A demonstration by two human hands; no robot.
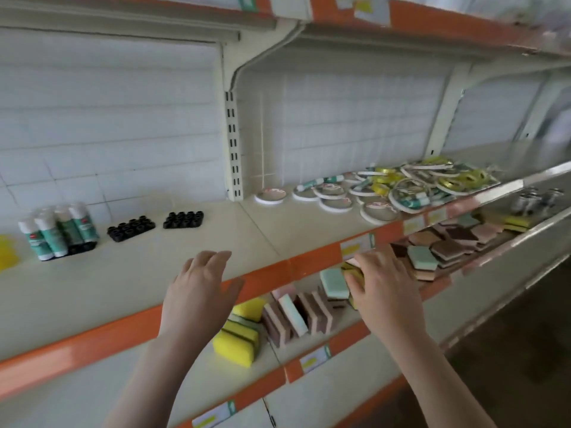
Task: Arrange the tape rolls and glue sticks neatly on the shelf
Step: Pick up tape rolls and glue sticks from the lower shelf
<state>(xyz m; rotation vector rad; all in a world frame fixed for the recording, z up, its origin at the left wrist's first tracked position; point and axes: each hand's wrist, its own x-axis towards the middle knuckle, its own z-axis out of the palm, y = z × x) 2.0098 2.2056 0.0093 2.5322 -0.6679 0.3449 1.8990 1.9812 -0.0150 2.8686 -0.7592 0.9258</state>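
Note:
A jumbled heap of flat white tape rolls [383,193] with yellow rolls and a few teal-and-white glue sticks [312,182] lies on the right part of the cream shelf [173,261]. One white roll [271,195] lies apart on the heap's left. Several glue sticks [58,230] stand upright in a black holder at the far left. Two empty black holders [131,227] [183,219] sit beside them. My left hand [200,288] hovers over the shelf's front edge, fingers straight, holding nothing. My right hand [383,285] is at the orange edge, fingers relaxed and empty.
An orange price rail [268,273] runs along the shelf front. The lower shelf holds yellow, pink and teal sponges [290,313]. Another shelf hangs overhead. A yellow object [6,253] shows at the far left edge. Metal scourers [534,199] lie lower right.

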